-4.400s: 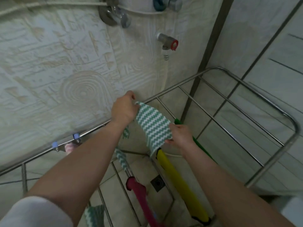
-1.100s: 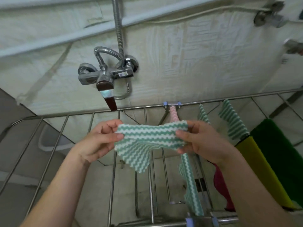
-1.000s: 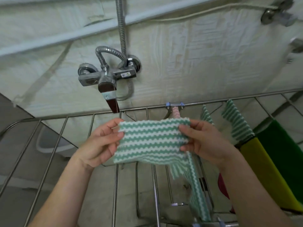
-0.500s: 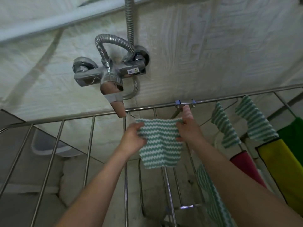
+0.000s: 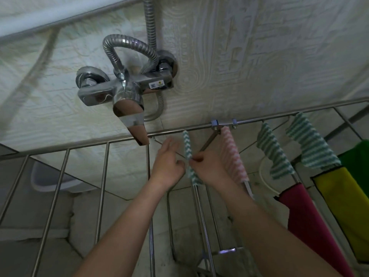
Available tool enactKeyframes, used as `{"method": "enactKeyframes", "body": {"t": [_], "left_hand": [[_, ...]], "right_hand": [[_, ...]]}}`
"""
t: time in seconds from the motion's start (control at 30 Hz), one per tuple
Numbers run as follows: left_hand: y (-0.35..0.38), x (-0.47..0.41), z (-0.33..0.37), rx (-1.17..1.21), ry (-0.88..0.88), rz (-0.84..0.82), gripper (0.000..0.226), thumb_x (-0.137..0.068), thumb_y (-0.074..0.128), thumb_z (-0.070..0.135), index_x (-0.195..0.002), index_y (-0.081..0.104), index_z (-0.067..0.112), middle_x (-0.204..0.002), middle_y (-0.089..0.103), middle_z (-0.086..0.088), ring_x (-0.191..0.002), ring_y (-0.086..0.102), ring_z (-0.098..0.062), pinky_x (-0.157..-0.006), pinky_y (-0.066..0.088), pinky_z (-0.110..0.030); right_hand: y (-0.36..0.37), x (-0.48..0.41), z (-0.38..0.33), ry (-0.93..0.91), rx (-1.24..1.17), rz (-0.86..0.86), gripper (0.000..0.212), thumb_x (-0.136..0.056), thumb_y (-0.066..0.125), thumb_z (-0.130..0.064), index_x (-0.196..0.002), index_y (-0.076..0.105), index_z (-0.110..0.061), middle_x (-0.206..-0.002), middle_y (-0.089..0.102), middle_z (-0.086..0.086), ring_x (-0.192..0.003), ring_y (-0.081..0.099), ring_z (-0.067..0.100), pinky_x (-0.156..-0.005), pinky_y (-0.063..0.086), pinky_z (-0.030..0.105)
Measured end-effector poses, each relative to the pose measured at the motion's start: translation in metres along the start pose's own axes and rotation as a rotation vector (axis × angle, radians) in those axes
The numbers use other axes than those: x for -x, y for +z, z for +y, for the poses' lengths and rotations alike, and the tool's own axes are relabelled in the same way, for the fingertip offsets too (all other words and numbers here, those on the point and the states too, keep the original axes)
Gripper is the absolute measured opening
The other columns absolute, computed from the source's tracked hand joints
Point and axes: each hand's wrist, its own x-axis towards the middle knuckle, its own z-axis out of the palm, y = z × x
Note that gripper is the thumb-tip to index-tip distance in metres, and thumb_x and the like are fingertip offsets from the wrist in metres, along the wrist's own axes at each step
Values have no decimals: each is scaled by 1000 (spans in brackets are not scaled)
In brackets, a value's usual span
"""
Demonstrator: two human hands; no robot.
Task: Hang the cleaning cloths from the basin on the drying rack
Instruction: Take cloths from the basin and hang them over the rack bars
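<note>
A green-and-white zigzag cloth (image 5: 188, 148) hangs folded over a bar of the steel drying rack (image 5: 103, 176), just right of the tap. My right hand (image 5: 207, 166) pinches the cloth's edge at mid-height. My left hand (image 5: 166, 162) hovers just left of it with fingers relaxed and holds nothing. To the right hang a pink-and-white cloth (image 5: 233, 156), two more green striped cloths (image 5: 274, 154) (image 5: 311, 144), then red (image 5: 307, 220), yellow (image 5: 345, 206) and green (image 5: 357, 154) cloths.
A chrome wall tap (image 5: 123, 92) with a flexible hose juts out above the rack's far rail. A grey-white basin (image 5: 50, 180) sits below the rack at the left. The rack's left bars carry nothing. Tiled floor lies underneath.
The striped cloth, held spread between both hands, now hangs draped over a rack bar. My left hand has let go; my right still pinches it. The view has moved closer to the rack.
</note>
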Motion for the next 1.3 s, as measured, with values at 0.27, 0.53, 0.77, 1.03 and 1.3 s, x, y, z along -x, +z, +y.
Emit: {"method": "enactKeyframes", "body": {"t": [0.27, 0.53, 0.77, 1.03, 1.3], "left_hand": [[14, 11, 1, 122, 103, -158, 76, -74, 74, 9, -142, 39, 12, -154, 22, -3, -130, 43, -31, -107, 40, -40], [18, 10, 5, 100, 110, -171, 72, -75, 72, 9, -139, 40, 11, -141, 36, -8, -125, 44, -25, -102, 45, -41], [17, 3, 10, -29, 83, -169, 83, -67, 76, 10, -138, 34, -1, -144, 32, -18, -131, 36, -30, -108, 33, -31], [13, 6, 22, -156, 116, -138, 63, -73, 67, 15, -130, 43, 0, -136, 39, -19, -124, 43, -34, -102, 39, -33], [26, 65, 104, -26, 391, 43, 21, -94, 53, 21, -110, 66, 16, -103, 68, -6, -88, 63, -26, -74, 45, -31]], "right_hand": [[1, 13, 3, -154, 109, 20, 28, -84, 51, -9, -105, 68, -15, -99, 72, 7, -91, 67, 24, -80, 55, 41], [-18, 40, -1, -108, 208, -145, 23, -92, 50, -12, -111, 63, -8, -110, 68, 13, -99, 63, 27, -84, 50, 32], [-54, 77, 32, 47, 614, 171, 45, -92, 48, -17, -136, 42, -12, -140, 41, 9, -125, 34, 30, -94, 41, 41], [-64, 97, 56, -2, 426, 124, 57, -91, 49, -15, -145, 29, -18, -148, 33, 7, -128, 39, 32, -99, 42, 45], [-108, 174, 61, 46, 126, 388, 38, -95, 48, -12, -131, 57, -18, -128, 62, 5, -114, 58, 21, -97, 47, 36]]}}
